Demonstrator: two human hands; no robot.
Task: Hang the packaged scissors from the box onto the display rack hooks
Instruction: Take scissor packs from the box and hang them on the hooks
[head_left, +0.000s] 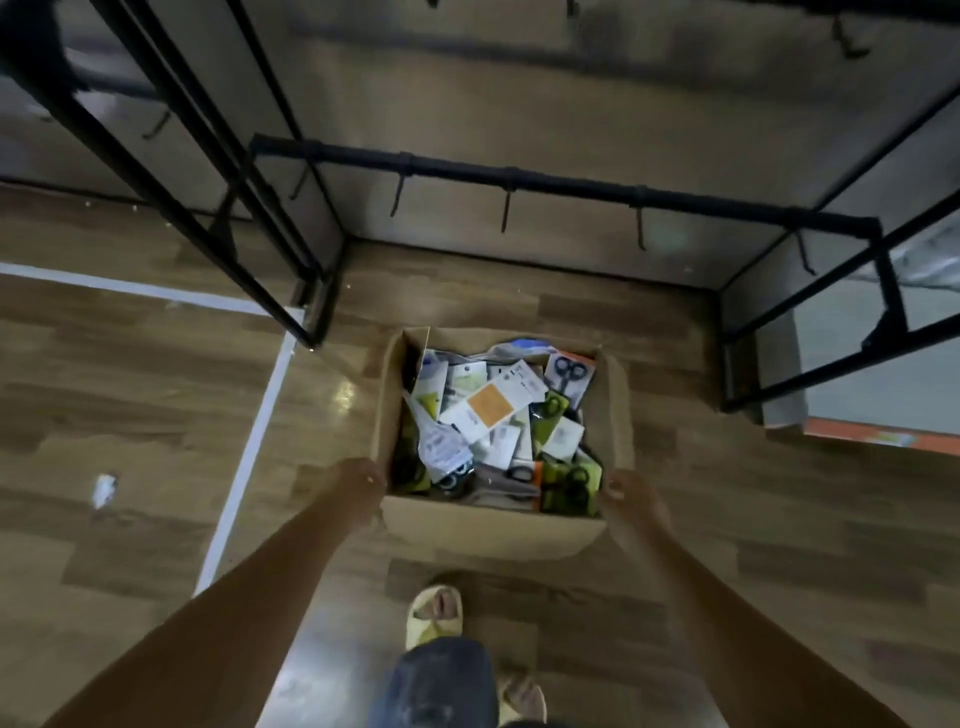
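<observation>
An open cardboard box (493, 527) sits low over the wooden floor, filled with several packaged scissors (498, 410) on white, green and orange cards. My left hand (361, 480) grips the box's left side near its front corner. My right hand (631, 491) grips the right side. Beyond the box stands the black display rack, its low crossbar (561, 184) carrying several empty hooks (505, 210). More hooks show dimly on a higher bar at the top of the view.
Black rack frames stand at the left (208, 171) and right (810, 332). White tape lines (249, 447) mark the floor on the left, with a scrap of paper (104, 488) near them. My sandalled foot (434, 613) is just behind the box.
</observation>
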